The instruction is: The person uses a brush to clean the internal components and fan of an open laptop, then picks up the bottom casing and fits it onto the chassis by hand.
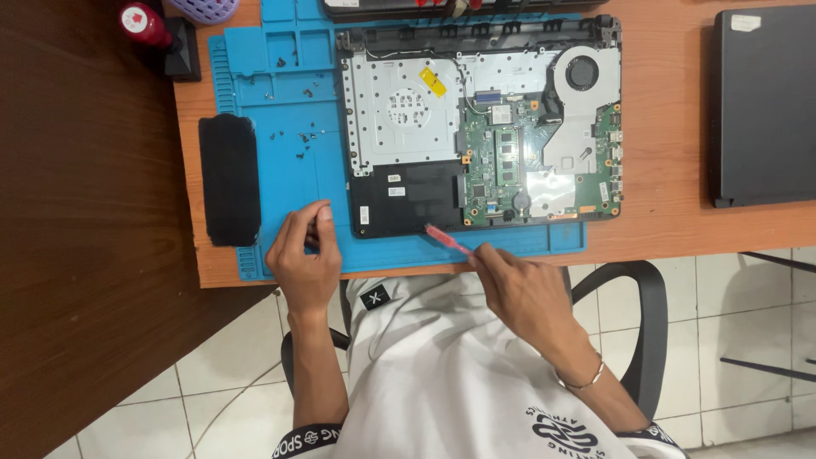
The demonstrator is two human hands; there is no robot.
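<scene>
An opened laptop base (pixel 480 127) lies on a blue repair mat (pixel 289 170), showing its green circuit board, silver metal plate and round fan. My right hand (pixel 523 289) holds a slim pink tool (pixel 446 239) whose tip touches the laptop's front edge at the black panel. My left hand (pixel 304 255) rests on the mat's near left part, fingers curled and pinched together; whether it holds something small is hidden.
Several small dark screws (pixel 302 140) lie loose on the mat. A black oblong pad (pixel 229 178) sits left of the mat. A closed dark laptop (pixel 763 102) lies at the right. A red-topped item (pixel 144 24) stands at the back left. Desk edge and chair are below.
</scene>
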